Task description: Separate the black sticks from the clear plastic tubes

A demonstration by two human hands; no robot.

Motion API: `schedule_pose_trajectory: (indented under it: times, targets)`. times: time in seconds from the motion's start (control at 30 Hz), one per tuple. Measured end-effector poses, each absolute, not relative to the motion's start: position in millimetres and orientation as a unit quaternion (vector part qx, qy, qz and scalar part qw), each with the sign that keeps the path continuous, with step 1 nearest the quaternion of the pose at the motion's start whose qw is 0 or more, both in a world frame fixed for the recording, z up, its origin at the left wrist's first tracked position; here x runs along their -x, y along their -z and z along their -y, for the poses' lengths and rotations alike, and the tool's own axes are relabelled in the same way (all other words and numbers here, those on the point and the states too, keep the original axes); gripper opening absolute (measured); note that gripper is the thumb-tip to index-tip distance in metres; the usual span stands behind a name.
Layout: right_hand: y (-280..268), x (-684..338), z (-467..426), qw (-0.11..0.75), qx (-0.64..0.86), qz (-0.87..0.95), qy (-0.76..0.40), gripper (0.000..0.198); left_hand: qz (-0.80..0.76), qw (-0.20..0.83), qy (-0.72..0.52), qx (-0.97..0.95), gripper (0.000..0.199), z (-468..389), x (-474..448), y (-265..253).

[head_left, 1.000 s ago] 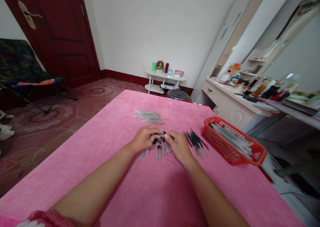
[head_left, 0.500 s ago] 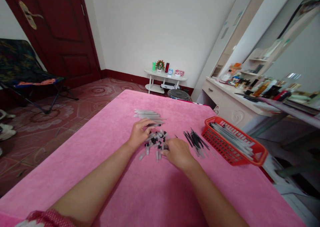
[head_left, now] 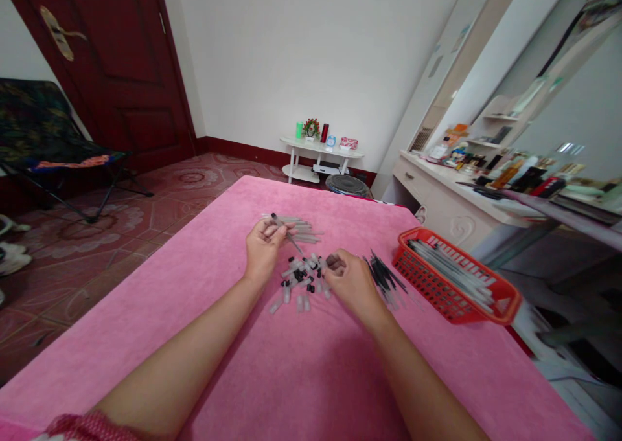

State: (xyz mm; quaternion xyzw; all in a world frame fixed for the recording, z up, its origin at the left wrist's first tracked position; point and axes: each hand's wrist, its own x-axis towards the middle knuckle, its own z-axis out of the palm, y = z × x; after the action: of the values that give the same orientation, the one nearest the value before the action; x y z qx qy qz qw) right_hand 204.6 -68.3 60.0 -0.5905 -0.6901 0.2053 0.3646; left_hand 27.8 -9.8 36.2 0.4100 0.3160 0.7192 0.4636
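Note:
My left hand (head_left: 262, 243) pinches a slim translucent pen barrel (head_left: 294, 241) with a black end, tilted down to the right. Beyond it, several more clear barrels (head_left: 307, 230) lie side by side on the pink cloth. My right hand (head_left: 347, 274) is closed, thumb and fingers together at the right edge of a loose pile of clear pen caps (head_left: 286, 292) and small black plugs (head_left: 300, 274). Whatever is in those fingers is too small to make out. Just past my right hand lies a bunch of black pen refills (head_left: 383, 272).
A red plastic basket (head_left: 437, 295) filled with pens (head_left: 451, 269) stands at the right on the pink-covered table (head_left: 194, 363). Beyond the far edge are a round stool (head_left: 347, 184) and a small white stand (head_left: 321, 144). A dresser (head_left: 447, 208) with bottles is at right.
My left hand has lifted and turned, raising the barrel to a steep slant. My right hand has risen slightly from the pile and moved away and to the right, fingers pinched.

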Motion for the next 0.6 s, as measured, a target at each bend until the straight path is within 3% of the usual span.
schedule_pose_trajectory:
  times: [0.23, 0.6]
  targets:
    - [-60.2, -205.3, 67.4, 0.393, 0.574, 0.681, -0.227, 0.008, -0.291, 0.558, -0.703, -0.330, 0.035, 12.6, -34.9, -34.4]
    - [-64.6, -205.7, 68.1, 0.402, 0.579, 0.678, -0.209, 0.007, -0.289, 0.581, -0.699, -0.300, 0.027, 9.0, -34.9, -26.1]
